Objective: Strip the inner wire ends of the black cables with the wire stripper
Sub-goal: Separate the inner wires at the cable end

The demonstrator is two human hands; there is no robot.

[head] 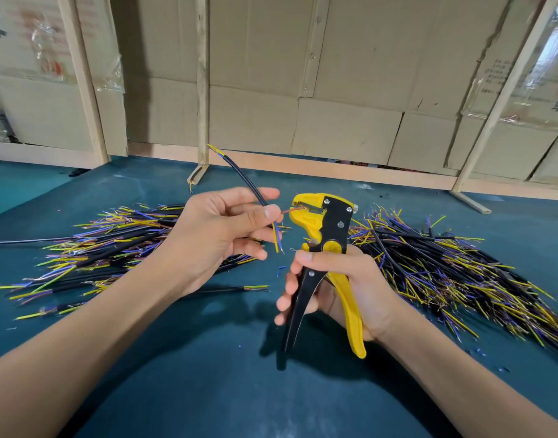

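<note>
We are holding one black cable (pixel 246 181) in the left hand (pixel 214 235), pinched between thumb and forefinger just behind the point where the outer sheath ends. Its red inner wire (pixel 290 210) is reaching across into the yellow head of the wire stripper (pixel 325 222), while its yellow and blue inner wires (pixel 276 237) are hanging down clear of the tool. The right hand (pixel 337 286) is wrapping round both handles of the stripper, which are standing apart, so we are judging that the squeeze is not yet made.

We are judging the cable to be light and springy: it is arching up and away from the left hand under its own stiffness. The inner wires look thin and soft, easy to bend or nick, so the hold is best kept close to the sheath end, as it is now, with the single wire fed straight into the blades. The stripper looks rigid and the heavier of the two items.

We are working over a dark teal bench (pixel 208 374) with a matt covering. A heap of cables (pixel 113 241) is lying to the left and a second heap (pixel 461 273) to the right, both well apart from the hands. Small blue insulation scraps (pixel 280 269) are lying between them. Cardboard panels on wooden framing (pixel 271 74) are closing off the far side.
</note>
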